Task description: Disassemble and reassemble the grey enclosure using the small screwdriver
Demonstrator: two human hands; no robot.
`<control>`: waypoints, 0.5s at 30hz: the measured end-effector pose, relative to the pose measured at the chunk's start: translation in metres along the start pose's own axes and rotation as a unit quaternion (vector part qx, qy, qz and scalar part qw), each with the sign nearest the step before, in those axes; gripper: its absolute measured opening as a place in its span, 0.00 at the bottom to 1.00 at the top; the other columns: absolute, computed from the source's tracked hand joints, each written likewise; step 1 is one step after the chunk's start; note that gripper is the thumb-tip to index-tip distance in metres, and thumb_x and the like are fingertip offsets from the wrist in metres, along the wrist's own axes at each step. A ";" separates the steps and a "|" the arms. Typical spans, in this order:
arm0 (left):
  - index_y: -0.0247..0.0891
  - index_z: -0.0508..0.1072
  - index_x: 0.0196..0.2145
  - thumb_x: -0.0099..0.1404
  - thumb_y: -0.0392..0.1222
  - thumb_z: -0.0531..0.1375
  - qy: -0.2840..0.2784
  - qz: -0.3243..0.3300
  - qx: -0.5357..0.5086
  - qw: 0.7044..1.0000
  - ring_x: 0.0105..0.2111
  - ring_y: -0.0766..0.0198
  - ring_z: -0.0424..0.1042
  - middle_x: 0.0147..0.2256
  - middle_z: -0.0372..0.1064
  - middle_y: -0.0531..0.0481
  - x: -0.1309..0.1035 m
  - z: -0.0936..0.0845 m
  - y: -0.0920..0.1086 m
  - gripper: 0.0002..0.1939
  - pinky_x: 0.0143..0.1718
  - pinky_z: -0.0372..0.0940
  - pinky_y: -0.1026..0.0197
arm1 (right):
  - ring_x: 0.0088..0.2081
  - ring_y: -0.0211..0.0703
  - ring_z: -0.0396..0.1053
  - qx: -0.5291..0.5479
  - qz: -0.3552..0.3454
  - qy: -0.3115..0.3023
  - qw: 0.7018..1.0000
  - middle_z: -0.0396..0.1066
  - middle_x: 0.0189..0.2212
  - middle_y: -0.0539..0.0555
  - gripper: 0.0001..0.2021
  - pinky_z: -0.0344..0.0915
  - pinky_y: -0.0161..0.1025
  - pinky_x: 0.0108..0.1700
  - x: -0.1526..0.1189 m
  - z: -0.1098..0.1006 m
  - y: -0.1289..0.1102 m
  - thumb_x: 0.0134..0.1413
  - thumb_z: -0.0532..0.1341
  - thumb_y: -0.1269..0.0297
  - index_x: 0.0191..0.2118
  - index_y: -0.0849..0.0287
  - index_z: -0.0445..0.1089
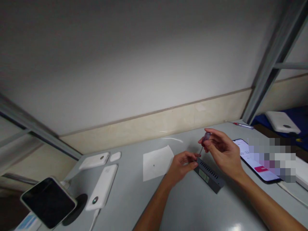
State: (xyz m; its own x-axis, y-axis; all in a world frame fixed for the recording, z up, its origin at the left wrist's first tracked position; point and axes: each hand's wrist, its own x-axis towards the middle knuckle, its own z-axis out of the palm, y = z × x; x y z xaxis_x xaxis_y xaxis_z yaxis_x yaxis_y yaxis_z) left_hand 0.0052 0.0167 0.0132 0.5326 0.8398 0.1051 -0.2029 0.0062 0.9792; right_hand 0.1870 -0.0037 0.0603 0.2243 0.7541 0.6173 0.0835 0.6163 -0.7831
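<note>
A dark grey slotted box (209, 176) with a pale label on its side lies slantwise on the table. My left hand (181, 165) is closed on its far left end, thumb on the near side and fingers at the top edge. In my right hand (222, 150) is a screwdriver (206, 137) with a dark translucent handle, pinched between thumb and fingers. Its thin shaft slants down to the box's far left end, close to my left fingertips. Whether the tip sits in a screw is too small to tell.
A white paper (157, 163) with a small dark speck lies left of my left hand. Right of my right hand is a lit phone (258, 163). White power banks (103, 187), a dark-screened device on a stand (49, 202) and a pen-like tool (243, 125) lie farther out.
</note>
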 end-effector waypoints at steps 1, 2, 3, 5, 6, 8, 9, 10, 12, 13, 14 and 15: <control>0.36 0.77 0.37 0.58 0.51 0.74 0.000 0.000 0.003 1.000 0.52 0.49 0.76 0.48 0.79 0.38 0.000 0.000 0.000 0.18 0.55 0.66 0.52 | 0.31 0.38 0.77 0.001 0.002 -0.001 1.000 0.77 0.33 0.50 0.16 0.75 0.34 0.33 0.000 0.000 0.000 0.62 0.67 0.67 0.55 0.50 0.74; 0.36 0.77 0.37 0.57 0.51 0.74 0.000 0.001 0.006 1.000 0.52 0.49 0.76 0.47 0.79 0.38 0.000 0.000 -0.001 0.19 0.55 0.66 0.52 | 0.31 0.38 0.77 0.002 0.003 -0.003 1.000 0.77 0.33 0.50 0.16 0.75 0.34 0.33 0.000 0.000 0.000 0.63 0.66 0.67 0.55 0.50 0.74; 0.36 0.77 0.36 0.57 0.51 0.74 0.000 0.001 0.008 1.000 0.52 0.49 0.76 0.47 0.79 0.39 0.000 0.000 -0.001 0.19 0.55 0.66 0.52 | 0.31 0.38 0.76 0.002 0.004 -0.004 1.000 0.77 0.33 0.50 0.16 0.75 0.34 0.33 0.000 0.000 0.000 0.63 0.66 0.67 0.55 0.50 0.74; 0.36 0.77 0.36 0.58 0.51 0.74 0.001 0.003 0.011 1.000 0.52 0.49 0.76 0.46 0.79 0.39 0.000 0.000 -0.001 0.18 0.55 0.66 0.52 | 0.31 0.38 0.77 0.002 0.005 -0.005 1.000 0.77 0.33 0.50 0.16 0.75 0.35 0.34 -0.001 0.001 0.000 0.63 0.66 0.67 0.55 0.51 0.74; 0.36 0.77 0.36 0.58 0.51 0.74 0.002 0.004 0.010 1.000 0.52 0.49 0.76 0.46 0.79 0.39 0.000 0.000 -0.001 0.18 0.55 0.66 0.52 | 0.32 0.39 0.77 0.001 0.004 -0.005 1.000 0.77 0.32 0.50 0.16 0.75 0.35 0.34 -0.001 0.001 0.000 0.63 0.66 0.67 0.55 0.51 0.74; 0.36 0.77 0.36 0.59 0.51 0.74 0.004 0.008 0.009 1.000 0.52 0.49 0.76 0.46 0.79 0.39 0.001 0.000 -0.002 0.17 0.54 0.66 0.53 | 0.32 0.39 0.77 0.000 0.004 -0.004 1.000 0.77 0.32 0.50 0.16 0.76 0.35 0.35 -0.001 0.001 -0.001 0.62 0.67 0.67 0.55 0.51 0.74; 0.35 0.77 0.36 0.59 0.51 0.73 0.005 0.010 0.008 1.000 0.52 0.49 0.76 0.46 0.79 0.39 0.001 0.000 -0.002 0.17 0.53 0.66 0.53 | 0.32 0.39 0.77 0.000 0.004 -0.002 1.000 0.77 0.32 0.50 0.16 0.76 0.35 0.35 -0.001 0.001 -0.001 0.62 0.67 0.67 0.55 0.51 0.74; 0.35 0.77 0.36 0.59 0.51 0.74 0.006 0.011 0.006 1.000 0.52 0.49 0.76 0.46 0.79 0.39 0.001 0.001 -0.002 0.17 0.53 0.66 0.53 | 0.32 0.39 0.77 -0.001 0.003 0.000 1.000 0.77 0.32 0.51 0.16 0.76 0.35 0.34 0.000 0.001 -0.001 0.62 0.66 0.67 0.55 0.52 0.74; 0.35 0.77 0.36 0.59 0.52 0.74 0.008 0.007 -0.001 1.000 0.51 0.49 0.76 0.46 0.79 0.39 0.001 0.001 -0.002 0.18 0.53 0.66 0.54 | 0.31 0.40 0.77 0.000 0.002 0.008 1.000 0.77 0.31 0.51 0.15 0.76 0.36 0.34 0.001 0.000 -0.002 0.62 0.66 0.67 0.55 0.52 0.74; 0.35 0.77 0.36 0.58 0.52 0.74 0.010 0.003 -0.007 1.000 0.51 0.49 0.76 0.47 0.79 0.39 0.001 0.001 -0.002 0.18 0.53 0.66 0.54 | 0.31 0.40 0.77 0.001 0.003 0.010 1.000 0.76 0.31 0.50 0.15 0.76 0.37 0.34 0.001 0.000 -0.002 0.62 0.66 0.67 0.55 0.53 0.74; 0.36 0.78 0.36 0.58 0.51 0.74 0.013 -0.002 -0.013 1.000 0.52 0.49 0.76 0.47 0.79 0.39 0.001 0.002 -0.002 0.18 0.53 0.66 0.54 | 0.32 0.41 0.77 0.003 0.004 0.012 1.000 0.76 0.31 0.50 0.15 0.76 0.37 0.34 0.002 0.000 -0.002 0.62 0.67 0.66 0.55 0.53 0.74; 0.36 0.78 0.36 0.58 0.51 0.74 0.016 -0.006 -0.020 1.000 0.52 0.49 0.76 0.47 0.79 0.39 0.000 0.002 -0.002 0.18 0.54 0.65 0.54 | 0.33 0.42 0.78 0.004 0.006 0.013 1.000 0.76 0.30 0.51 0.15 0.76 0.38 0.34 0.002 0.000 -0.003 0.62 0.67 0.66 0.55 0.53 0.73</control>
State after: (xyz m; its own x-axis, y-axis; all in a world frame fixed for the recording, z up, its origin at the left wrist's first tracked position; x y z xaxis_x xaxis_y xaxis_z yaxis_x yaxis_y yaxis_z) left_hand 0.0075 0.0159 0.0121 0.5096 0.8561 0.0864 -0.2296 0.0385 0.9725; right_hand 0.1871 -0.0039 0.0634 0.2509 0.7555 0.6052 0.0722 0.6088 -0.7900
